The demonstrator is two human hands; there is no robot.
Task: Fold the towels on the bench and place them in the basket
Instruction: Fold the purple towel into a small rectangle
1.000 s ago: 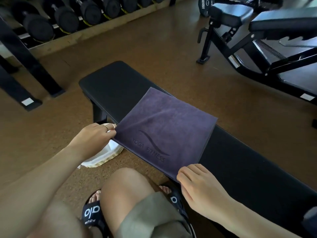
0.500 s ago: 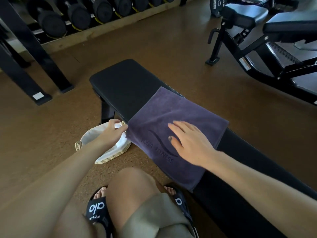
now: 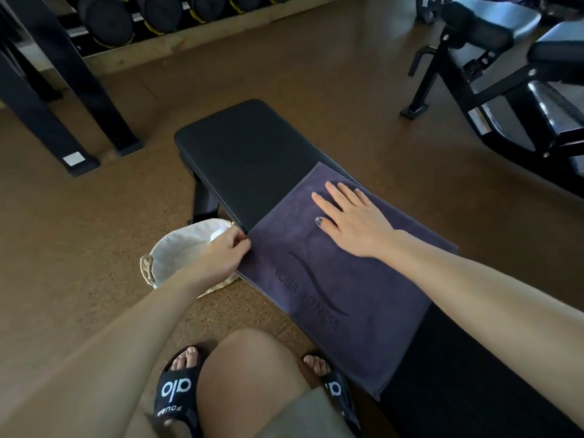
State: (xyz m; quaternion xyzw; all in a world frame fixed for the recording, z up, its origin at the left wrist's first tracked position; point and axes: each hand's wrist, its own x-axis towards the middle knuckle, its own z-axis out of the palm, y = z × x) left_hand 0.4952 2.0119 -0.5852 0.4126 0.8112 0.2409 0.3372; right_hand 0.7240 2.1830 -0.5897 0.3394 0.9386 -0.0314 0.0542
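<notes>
One towel (image 3: 341,279), purple, lies part-folded on the surface (image 3: 246,153). My left hand (image 3: 226,252) pinches its near corner; my right hand (image 3: 350,218) presses flat, fingers straight. Basket (image 3: 177,248) on floor beside the surface. Placement outstanding, I judge.

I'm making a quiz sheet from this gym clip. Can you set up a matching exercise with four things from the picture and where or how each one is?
Things:
1. towel
2. basket
3. left hand
4. right hand

States:
A. stands on the floor beside the bench
B. lies flat on the towel, fingers straight
C. spread over the bench
D. pinches the towel's edge

Pairs: 1-C, 2-A, 3-D, 4-B
</notes>
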